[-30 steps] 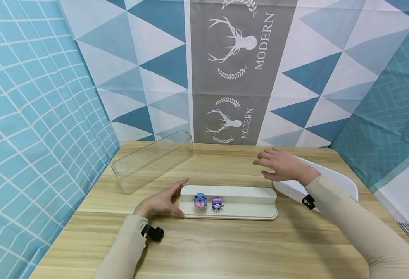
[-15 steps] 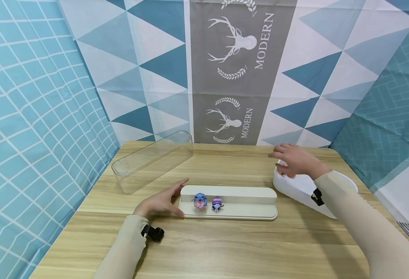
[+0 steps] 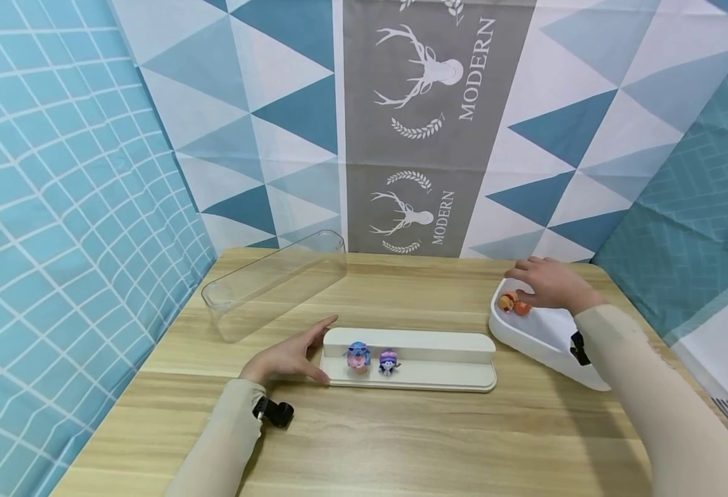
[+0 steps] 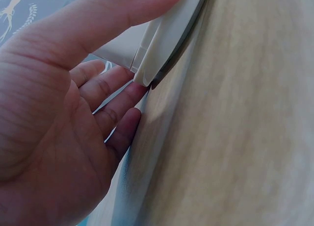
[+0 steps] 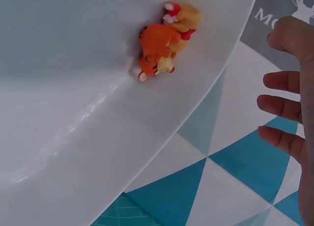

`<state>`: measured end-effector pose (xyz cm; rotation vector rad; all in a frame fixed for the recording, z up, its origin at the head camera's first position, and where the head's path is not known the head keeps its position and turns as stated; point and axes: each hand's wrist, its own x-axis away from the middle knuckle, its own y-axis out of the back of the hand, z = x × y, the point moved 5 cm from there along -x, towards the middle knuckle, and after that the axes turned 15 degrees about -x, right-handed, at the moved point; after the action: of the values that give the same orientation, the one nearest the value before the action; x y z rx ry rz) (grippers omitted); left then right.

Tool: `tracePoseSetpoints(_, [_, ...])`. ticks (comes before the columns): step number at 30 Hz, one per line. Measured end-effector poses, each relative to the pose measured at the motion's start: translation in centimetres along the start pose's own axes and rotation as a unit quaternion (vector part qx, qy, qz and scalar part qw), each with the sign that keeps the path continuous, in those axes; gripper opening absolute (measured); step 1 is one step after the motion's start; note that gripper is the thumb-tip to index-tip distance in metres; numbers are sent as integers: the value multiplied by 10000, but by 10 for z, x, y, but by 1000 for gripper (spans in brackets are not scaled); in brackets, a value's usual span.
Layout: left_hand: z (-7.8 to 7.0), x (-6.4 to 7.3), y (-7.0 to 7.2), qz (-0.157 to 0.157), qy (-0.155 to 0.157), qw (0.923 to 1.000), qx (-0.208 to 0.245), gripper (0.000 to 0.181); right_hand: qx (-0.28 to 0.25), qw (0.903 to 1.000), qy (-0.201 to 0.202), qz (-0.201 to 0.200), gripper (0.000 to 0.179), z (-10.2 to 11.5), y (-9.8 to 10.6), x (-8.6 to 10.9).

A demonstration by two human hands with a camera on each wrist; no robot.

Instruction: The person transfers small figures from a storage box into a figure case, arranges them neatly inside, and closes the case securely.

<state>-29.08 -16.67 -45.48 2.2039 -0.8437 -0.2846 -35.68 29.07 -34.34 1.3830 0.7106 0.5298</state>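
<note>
My left hand [image 3: 286, 355] holds the left end of a cream two-step display base [image 3: 444, 375], with the thumb at its front corner and the fingers around the end. On its lower step stand a blue figurine with sunglasses and a pink front [image 3: 357, 356] and a purple-and-white figurine [image 3: 388, 362]. Over a white bin [image 3: 537, 345] at the right hovers my right hand [image 3: 553, 283], fingers spread and nothing held. Inside the bin, an orange tiger figurine [image 5: 156, 47] lies against a yellow bear figurine [image 5: 184, 17].
A clear rectangular cover [image 3: 277, 286] stands at the back left of the wooden table [image 3: 388, 442]. Patterned cloth [image 3: 413, 138] hangs behind the table, with blue checked cloth [image 3: 59, 228] along the left side.
My right hand has moved right, from beside the bin to above it, bringing the orange and yellow figurines into sight. The left hand keeps its place at the base.
</note>
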Motion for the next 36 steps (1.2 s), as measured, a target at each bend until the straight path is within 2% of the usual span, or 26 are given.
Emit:
tracePoseSetpoints(9, [0,0,0,-13,-60,10000,-33,120,63,9983,-508,275,32,-13,-10,4])
tracePoseSetpoints(17, [0,1,0,-11,91,9999,-48,122,162,9985,-461,231,30,-11,-12,5])
tracePoseSetpoints(20, [0,1,0,-12,123,9999,-76,122,44,9984,-497,265,28,-11,-13,4])
tracePoseSetpoints(23, [-1,2,1,-15,76,10000,-51,121,-250,9959,-776,391,28,-14,-16,3])
tracePoseSetpoints(26, [-1,2,0,-23,-5,10000,-1,120,-655,9890,-1168,622,29,-17,-20,2])
tracePoseSetpoints(30, [-1,2,0,-30,-23,10000,30,119,-1131,9747,-1724,858,34,-24,-23,0])
tracePoseSetpoints(36, [-2,2,0,-4,-10,10000,15,120,-1975,9416,-2544,978,43,-35,-26,2])
